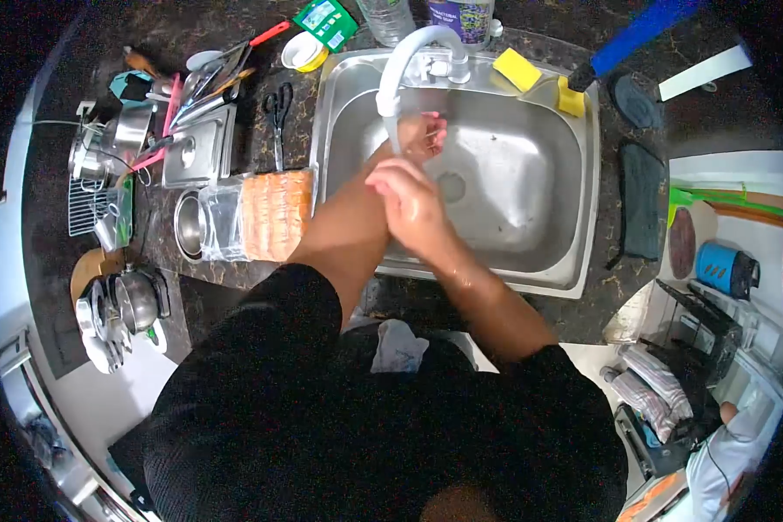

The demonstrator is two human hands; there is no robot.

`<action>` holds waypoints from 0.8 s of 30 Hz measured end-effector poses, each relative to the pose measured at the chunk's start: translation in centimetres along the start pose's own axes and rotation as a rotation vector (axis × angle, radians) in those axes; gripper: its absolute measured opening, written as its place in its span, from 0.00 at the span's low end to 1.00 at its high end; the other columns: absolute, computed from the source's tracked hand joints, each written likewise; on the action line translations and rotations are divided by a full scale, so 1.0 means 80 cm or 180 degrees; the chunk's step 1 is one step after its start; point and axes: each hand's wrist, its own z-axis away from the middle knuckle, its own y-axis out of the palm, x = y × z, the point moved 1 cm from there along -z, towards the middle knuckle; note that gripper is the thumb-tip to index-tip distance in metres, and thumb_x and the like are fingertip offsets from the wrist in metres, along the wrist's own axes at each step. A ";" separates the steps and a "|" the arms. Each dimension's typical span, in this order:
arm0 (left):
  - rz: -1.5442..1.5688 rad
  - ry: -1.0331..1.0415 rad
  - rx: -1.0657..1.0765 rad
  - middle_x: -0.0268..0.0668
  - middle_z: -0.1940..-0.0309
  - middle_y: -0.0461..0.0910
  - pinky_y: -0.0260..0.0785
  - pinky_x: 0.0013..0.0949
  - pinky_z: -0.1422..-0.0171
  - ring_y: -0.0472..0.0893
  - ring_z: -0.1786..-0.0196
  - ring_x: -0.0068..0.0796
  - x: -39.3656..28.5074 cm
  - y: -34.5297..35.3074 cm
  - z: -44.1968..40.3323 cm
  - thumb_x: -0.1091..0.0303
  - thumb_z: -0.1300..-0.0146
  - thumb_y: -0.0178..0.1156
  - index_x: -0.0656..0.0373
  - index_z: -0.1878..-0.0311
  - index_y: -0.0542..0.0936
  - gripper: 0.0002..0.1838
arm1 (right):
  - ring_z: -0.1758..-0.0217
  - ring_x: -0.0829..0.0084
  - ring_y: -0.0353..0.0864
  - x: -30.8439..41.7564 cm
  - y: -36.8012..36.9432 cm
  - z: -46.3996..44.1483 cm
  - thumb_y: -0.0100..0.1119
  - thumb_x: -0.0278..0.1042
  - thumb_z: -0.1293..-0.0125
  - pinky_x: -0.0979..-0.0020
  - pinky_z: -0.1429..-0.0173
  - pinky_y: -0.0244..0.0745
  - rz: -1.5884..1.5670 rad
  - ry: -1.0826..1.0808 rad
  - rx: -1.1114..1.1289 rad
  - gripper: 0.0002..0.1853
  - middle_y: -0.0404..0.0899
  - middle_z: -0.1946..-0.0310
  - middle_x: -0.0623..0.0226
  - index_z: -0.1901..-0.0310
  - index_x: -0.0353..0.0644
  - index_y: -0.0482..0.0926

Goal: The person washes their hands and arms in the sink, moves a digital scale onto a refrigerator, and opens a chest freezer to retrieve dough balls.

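Observation:
My left hand (420, 136) is over the sink basin (496, 165), beyond the white faucet (395, 83), with its fingers apart and loosely bent and nothing visible in them. Water runs from the spout onto my left wrist area. My right hand (409, 204) is wrapped round my left forearm (348, 222) just below the stream, and its skin looks wet. The drain (451, 187) shows to the right of my right hand.
Yellow sponges (517, 70) lie on the sink's back rim. Left of the sink are a pack of orange-brown food (276, 215), black scissors (278, 122), a steel bowl (188, 224) and utensils. A dark cloth (640, 202) lies at the right.

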 end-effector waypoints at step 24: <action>-0.1068 0.2442 0.0590 0.38 0.70 0.83 0.77 0.50 0.61 0.83 0.66 0.43 0.088 -0.002 -0.088 0.53 0.34 0.60 0.51 0.64 0.85 0.13 | 0.53 0.57 0.83 -0.014 0.029 -0.048 0.66 0.28 0.31 0.61 0.45 0.78 0.1699 -0.0034 0.1915 0.07 0.83 0.58 0.56 0.54 0.39 0.82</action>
